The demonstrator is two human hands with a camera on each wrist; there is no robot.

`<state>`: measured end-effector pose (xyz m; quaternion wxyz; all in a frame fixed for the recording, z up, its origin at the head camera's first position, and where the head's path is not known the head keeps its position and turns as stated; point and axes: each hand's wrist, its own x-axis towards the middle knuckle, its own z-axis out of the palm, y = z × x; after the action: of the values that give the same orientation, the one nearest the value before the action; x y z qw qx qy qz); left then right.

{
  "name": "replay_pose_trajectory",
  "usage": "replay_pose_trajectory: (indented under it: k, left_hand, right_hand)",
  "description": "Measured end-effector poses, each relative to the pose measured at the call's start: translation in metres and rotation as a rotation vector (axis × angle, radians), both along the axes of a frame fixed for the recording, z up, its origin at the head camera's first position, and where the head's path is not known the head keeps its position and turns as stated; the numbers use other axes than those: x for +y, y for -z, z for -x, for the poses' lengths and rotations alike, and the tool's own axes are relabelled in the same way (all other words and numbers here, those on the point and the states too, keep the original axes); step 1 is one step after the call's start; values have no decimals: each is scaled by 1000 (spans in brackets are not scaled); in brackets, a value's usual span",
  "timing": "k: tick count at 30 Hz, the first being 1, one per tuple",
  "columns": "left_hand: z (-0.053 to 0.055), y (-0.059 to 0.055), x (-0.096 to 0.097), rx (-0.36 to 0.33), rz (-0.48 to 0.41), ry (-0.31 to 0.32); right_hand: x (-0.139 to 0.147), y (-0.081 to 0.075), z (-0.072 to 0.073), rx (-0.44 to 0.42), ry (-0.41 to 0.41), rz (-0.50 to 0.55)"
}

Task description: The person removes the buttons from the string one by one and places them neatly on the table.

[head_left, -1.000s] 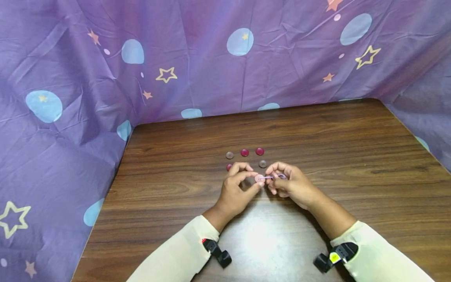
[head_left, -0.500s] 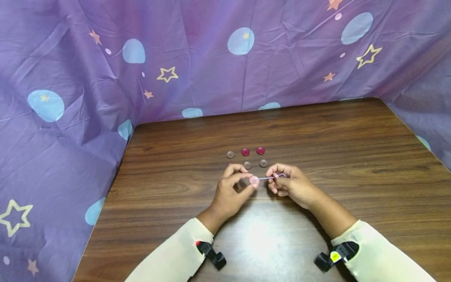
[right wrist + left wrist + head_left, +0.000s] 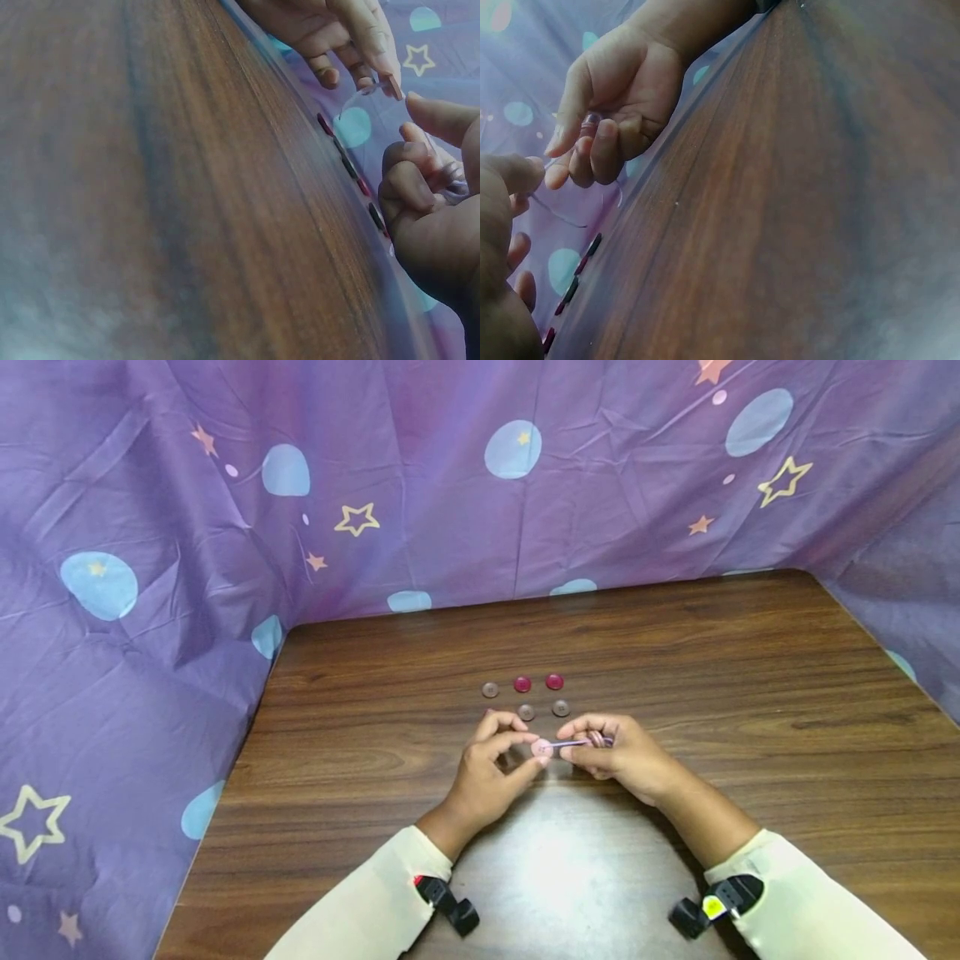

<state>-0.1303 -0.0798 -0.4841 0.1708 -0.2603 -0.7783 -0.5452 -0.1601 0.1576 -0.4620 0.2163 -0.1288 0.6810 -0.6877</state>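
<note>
Left hand pinches pink button above table; right hand curls lower fingers round purple string, thumb and forefinger now parted, reaching nearer the button. String looks threaded already.

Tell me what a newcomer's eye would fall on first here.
Probably the purple star-printed backdrop behind the wooden table. Next, near the center, the left hand pinches a pink button, with a lilac cord running to the right hand. Just beyond lie crimson buttons and brown buttons.
</note>
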Motion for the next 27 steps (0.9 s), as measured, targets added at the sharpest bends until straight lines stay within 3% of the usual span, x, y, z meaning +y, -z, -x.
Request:
replay_pose_trajectory:
  k: [15, 27]
  left_hand:
    - [-2, -1, 0, -13, 3, -7]
    - [-3, 1, -17, -47, 1, -20]
  right_hand:
    - [-2, 1, 1, 72, 58, -99]
    - [-1, 1, 1, 65, 77, -97]
